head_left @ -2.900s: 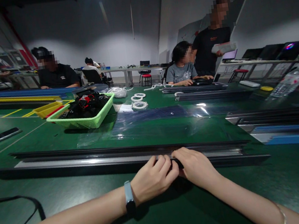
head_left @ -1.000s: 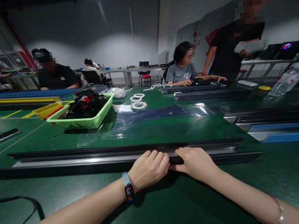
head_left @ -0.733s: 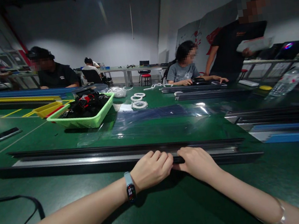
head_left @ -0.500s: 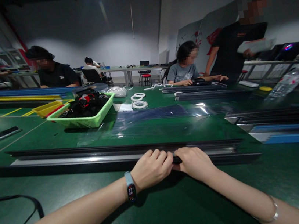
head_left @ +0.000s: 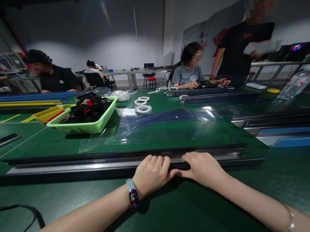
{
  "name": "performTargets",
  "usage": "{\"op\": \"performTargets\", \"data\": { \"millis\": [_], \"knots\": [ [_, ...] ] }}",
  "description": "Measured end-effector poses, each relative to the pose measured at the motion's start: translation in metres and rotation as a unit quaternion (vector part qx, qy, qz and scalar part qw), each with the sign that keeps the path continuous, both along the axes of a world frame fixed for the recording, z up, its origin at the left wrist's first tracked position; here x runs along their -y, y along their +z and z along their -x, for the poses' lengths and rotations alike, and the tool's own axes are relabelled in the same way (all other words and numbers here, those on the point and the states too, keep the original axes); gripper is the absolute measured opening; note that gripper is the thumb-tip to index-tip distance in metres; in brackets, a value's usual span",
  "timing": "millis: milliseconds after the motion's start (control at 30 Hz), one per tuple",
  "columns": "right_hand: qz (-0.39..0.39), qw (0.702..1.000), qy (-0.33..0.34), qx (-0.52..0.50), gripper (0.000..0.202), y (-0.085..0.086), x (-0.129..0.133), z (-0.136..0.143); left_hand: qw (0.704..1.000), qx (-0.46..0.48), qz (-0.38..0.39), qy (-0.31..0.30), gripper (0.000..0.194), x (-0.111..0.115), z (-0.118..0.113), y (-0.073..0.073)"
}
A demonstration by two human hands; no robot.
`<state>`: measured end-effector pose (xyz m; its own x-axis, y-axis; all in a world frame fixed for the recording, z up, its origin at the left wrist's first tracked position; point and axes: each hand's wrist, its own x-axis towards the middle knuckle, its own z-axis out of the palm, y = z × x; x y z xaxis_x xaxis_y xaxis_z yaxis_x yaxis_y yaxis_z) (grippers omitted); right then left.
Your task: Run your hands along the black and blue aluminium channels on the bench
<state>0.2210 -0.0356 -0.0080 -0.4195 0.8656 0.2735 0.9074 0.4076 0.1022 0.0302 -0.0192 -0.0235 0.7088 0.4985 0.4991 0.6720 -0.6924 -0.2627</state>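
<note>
A long black profile strip point(head_left: 65, 177) with a pale, shiny inner channel lies crosswise on the green table point(head_left: 185, 211). My left hand point(head_left: 151, 174), with a wristband above it, is closed over the strip's near wall right of its middle. Just to its right my right hand point(head_left: 202, 167) grips the same wall, fingers curled over the top and thumb in front. The two thumbs nearly meet below the edge. The inner sides of my fingers are hidden, so anything small under them cannot be made out.
Behind the strip lie clear plastic sheets point(head_left: 156, 125), white rings point(head_left: 143, 108) and a green basket point(head_left: 87, 126) of black and red items. More profiles point(head_left: 305, 141) are at the right, a bottle point(head_left: 295, 85) beyond them. A black strap point(head_left: 36, 213) lies at left. Co-workers are across the table.
My hands have moved slightly apart along the strip, the left one shifting left. The fingers now sit a little wider, and the whole view has shifted slightly.
</note>
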Motion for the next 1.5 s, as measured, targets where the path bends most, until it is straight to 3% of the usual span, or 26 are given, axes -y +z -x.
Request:
{"op": "performTargets", "data": {
  "millis": [200, 1500],
  "knots": [
    [0.022, 1.000, -0.002, 0.018, 0.020, -0.0017, -0.0020, 0.0015, 1.000, -0.016, 0.004, -0.025, 0.033, 0.0024, -0.0023, 0.0008],
    [0.007, 1.000, 0.008, 0.010, 0.029, -0.0044, -0.0019, 0.0012, 0.999, -0.013, 0.031, 0.006, 0.033, -0.0016, -0.0011, 0.0007]
  ]
}}
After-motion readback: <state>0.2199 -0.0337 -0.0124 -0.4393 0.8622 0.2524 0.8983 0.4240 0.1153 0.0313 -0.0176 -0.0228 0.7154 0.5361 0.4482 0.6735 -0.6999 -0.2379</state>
